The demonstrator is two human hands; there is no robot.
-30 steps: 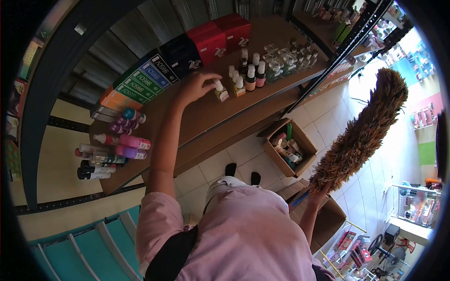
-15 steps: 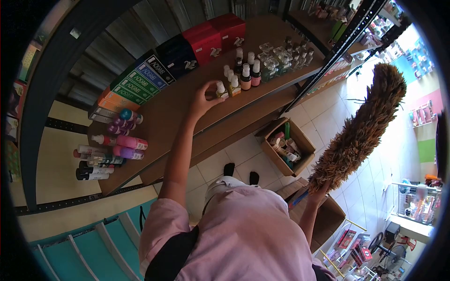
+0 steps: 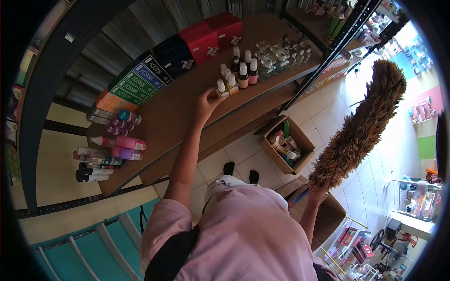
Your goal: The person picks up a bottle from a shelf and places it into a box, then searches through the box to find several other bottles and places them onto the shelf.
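My left hand (image 3: 205, 107) is at the shelf's front edge, its thumb and fingers closed on a small white-capped bottle (image 3: 222, 89) with yellowish contents. Right beside that bottle stands a similar small white-capped bottle (image 3: 232, 84). Farther along the same group are pump bottles with peach and pink contents, such as the pink bottle (image 3: 253, 75). Held out to the right, my right hand (image 3: 319, 193) grips a long brown feather duster (image 3: 358, 129) by its lower end; the handle is mostly hidden.
Boxes, including a red box (image 3: 200, 43), line the back of the brown shelf (image 3: 164, 117). Clear glass bottles (image 3: 274, 63) stand farther right; several bottles lie at the left end, among them a pink bottle (image 3: 131, 143). Below, a cardboard box (image 3: 277, 161) holds assorted items on the tiled floor.
My left hand has moved slightly right, and the small bottle at its fingers now sits closer to its neighbour. The feather duster has barely shifted in my right hand.
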